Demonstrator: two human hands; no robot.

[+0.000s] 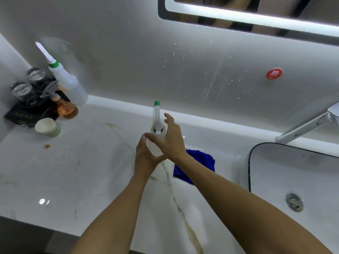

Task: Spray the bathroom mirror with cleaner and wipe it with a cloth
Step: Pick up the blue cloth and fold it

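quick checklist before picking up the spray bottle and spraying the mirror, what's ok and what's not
1. Spray bottle upright on the counter: ok.
2. Left hand on the bottle: its fingers curl around the body, but a firm grip: cannot tell.
3. Right hand on the trigger: not ok, its fingers are spread open beside the bottle.
4. Nozzle aimed at the mirror: ok for direction, it points toward the wall; the mirror sits higher, so the bottle must be lifted.
5. Blue cloth ready: ok, it lies on the counter under the right forearm.
6. Liquid level in the bottle: cannot tell.
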